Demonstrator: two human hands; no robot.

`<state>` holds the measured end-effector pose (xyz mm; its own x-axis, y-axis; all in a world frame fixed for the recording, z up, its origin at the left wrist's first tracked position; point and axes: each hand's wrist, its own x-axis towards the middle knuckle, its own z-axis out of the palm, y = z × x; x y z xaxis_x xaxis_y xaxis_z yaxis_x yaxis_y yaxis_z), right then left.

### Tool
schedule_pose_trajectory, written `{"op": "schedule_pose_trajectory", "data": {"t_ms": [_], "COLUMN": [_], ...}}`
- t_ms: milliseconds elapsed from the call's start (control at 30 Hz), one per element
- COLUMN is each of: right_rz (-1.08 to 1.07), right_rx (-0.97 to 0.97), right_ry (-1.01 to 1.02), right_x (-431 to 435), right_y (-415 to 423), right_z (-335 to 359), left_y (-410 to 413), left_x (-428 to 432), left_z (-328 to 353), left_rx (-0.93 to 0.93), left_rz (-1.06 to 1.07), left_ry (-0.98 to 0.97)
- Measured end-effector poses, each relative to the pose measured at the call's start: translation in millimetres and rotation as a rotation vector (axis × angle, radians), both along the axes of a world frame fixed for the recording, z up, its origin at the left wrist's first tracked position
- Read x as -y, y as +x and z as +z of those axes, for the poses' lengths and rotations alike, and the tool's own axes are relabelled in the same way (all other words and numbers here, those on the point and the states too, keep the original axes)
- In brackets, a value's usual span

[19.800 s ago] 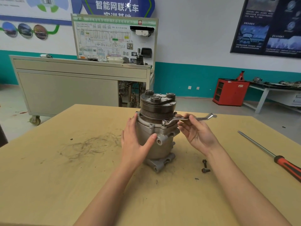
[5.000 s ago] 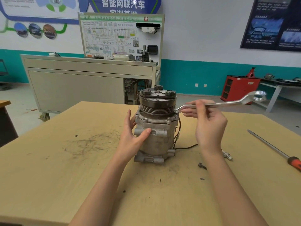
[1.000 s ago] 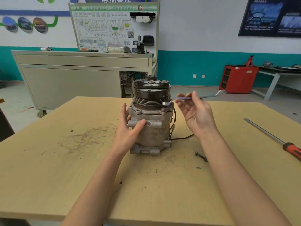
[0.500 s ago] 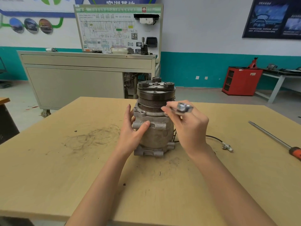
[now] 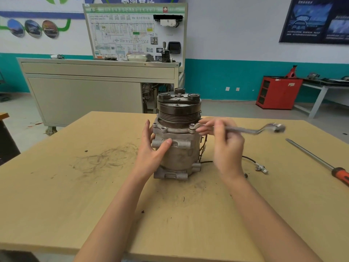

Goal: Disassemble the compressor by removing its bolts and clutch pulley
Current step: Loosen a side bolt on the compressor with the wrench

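On the worktop (image 5: 56,205) the compressor (image 5: 177,150) stands upright, with the pulley (image 5: 178,110) on top. Left of the compressor, the left hand (image 5: 151,154) lies open against the housing. Its fingers are straight and point up along the side, its thumb presses across the front, and its forearm runs back toward the near edge. Right of the compressor, the right hand (image 5: 226,148) is raised with its back to the camera, its curled fingers pinching the wrench (image 5: 245,130) by the shank. The wrench's ring end sits on a bolt (image 5: 192,125) in the flange just under the pulley, at the compressor's front right. The shank reaches out to the right, its far end blurred. A wire (image 5: 261,168) trails right from the compressor's base. Farther right lies a screwdriver (image 5: 321,163).
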<state>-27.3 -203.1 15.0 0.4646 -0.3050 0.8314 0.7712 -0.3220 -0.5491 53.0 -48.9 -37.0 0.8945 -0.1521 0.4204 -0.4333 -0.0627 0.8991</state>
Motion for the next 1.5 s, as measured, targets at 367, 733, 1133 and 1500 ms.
{"op": "schedule_pose_trajectory", "data": {"t_ms": [367,733,1133,1500], "right_rz": [0.238,-0.39,0.005,0.217], "right_rx": [-0.162,0.204,-0.04,-0.197], "right_ry": [0.414,-0.418,-0.003,0.457], "right_x": [30,0,5,28], "right_y": [7,-4,0,15], "right_z": [22,3,-2,17], "left_y": [2,-1,-6,-5], "left_x": [0,1,0,1], "left_z": [-2,0,4,3], "left_rx": [-0.033,-0.036,-0.039,-0.024], "left_rz": [-0.003,0.002,-0.003,0.002], "left_ry": [0.004,0.019,0.016,0.024]}}
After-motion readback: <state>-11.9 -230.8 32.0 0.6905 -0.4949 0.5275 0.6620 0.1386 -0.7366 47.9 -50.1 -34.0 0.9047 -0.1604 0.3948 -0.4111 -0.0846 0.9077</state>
